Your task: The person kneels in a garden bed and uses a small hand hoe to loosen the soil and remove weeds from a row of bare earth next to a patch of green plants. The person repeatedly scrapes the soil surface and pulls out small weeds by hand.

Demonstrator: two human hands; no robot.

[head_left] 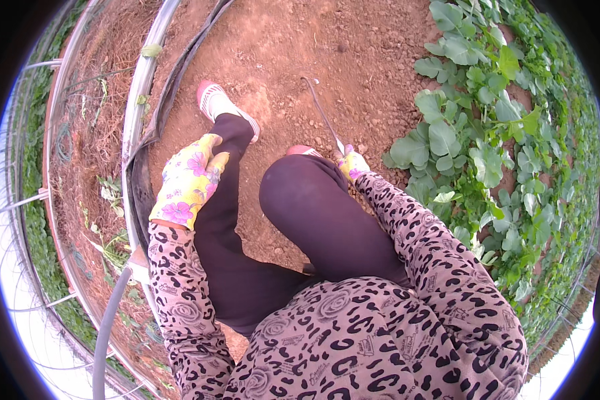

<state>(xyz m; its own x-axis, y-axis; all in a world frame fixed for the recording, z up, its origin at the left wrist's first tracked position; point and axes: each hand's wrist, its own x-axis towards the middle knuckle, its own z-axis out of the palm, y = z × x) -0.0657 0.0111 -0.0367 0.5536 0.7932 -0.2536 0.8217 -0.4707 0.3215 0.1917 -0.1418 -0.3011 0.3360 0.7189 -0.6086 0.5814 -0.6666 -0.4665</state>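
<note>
My left hand [187, 180], in a yellow glove with pink flowers, is over my left shin in dark trousers [220, 200]. Its thumb stands apart from the forefinger, and nothing shows in it; the other fingers are hidden beneath. Beyond my bent right knee [295, 190], my right hand [352, 164] wears a matching glove, partly covered by the knee and sleeve. It grips a thin, curved metal tool [321, 111], which looks like a sickle. The tool's far end curves away just above the brown soil [375, 60], and its handle is mostly hidden in the hand.
Leafy green plants [442, 140] crowd the right side. On the left run a pale metal rail [147, 80], black sheeting [180, 65] and a grey hose [107, 330]. Dry stems [95, 115] lie beyond the rail. My left foot in a striped shoe [215, 102] is on the soil.
</note>
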